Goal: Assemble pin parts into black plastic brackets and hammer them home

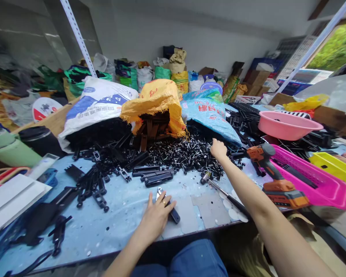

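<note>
My left hand rests near the front edge of the blue table, fingers curled over a long black plastic part that lies flat under it. My right hand reaches far across and is closed into the heap of small black pieces in the middle of the table; what its fingers pinch is hidden. A row of finished black bars lies between the two hands.
A hammer lies beside my right forearm. An orange cordless drill stands to the right, by a pink basket, a yellow tray and a pink bowl. Open sacks of black parts line the back.
</note>
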Action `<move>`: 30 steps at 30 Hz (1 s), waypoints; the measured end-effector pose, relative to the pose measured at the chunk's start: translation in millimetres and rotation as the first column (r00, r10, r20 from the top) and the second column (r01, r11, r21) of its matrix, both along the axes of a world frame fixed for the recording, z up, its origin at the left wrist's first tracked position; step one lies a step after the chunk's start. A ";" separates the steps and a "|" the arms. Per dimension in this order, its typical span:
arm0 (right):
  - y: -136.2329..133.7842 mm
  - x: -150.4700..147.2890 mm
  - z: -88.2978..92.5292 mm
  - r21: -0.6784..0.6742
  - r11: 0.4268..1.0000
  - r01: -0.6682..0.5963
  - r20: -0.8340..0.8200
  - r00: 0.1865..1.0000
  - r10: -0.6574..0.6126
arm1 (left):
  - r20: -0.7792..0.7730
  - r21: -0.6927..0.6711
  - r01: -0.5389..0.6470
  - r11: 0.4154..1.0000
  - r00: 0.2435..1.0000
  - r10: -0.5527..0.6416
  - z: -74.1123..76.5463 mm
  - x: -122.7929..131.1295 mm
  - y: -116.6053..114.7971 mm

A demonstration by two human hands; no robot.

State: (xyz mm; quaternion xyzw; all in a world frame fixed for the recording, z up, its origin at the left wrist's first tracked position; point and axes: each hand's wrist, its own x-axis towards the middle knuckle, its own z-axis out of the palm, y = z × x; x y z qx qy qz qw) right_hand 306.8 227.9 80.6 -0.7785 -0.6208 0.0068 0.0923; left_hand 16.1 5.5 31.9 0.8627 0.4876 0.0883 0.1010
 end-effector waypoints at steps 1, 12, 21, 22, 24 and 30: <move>9.0 11.5 -1.3 -0.048 0.999 0.026 -0.002 1.000 -0.026 | -0.066 -0.012 0.021 1.000 0.998 -0.022 3.5 0.9 3.4; 24.6 54.8 -24.7 -0.197 0.979 0.044 0.106 0.994 -0.023 | -0.231 0.087 -0.124 0.989 0.963 0.141 0.5 1.3 -10.3; 19.7 51.6 -22.4 -0.154 0.986 -0.065 0.115 0.990 0.084 | -0.146 0.005 -0.145 0.989 0.979 0.144 -3.0 8.0 -10.4; 20.7 50.7 -24.7 -0.175 0.983 -0.049 0.110 0.991 0.069 | -0.154 -0.007 -0.140 0.990 0.979 0.137 -2.2 8.2 -10.3; 21.3 49.6 -28.6 -0.196 0.981 -0.012 0.110 0.993 0.034 | -0.155 -0.019 -0.139 0.990 0.979 0.135 -0.5 7.6 -11.0; 11.3 51.6 -16.7 -0.127 0.991 -0.040 0.121 0.991 0.056 | -0.124 0.018 -0.135 0.991 0.983 0.136 -2.9 3.0 -15.0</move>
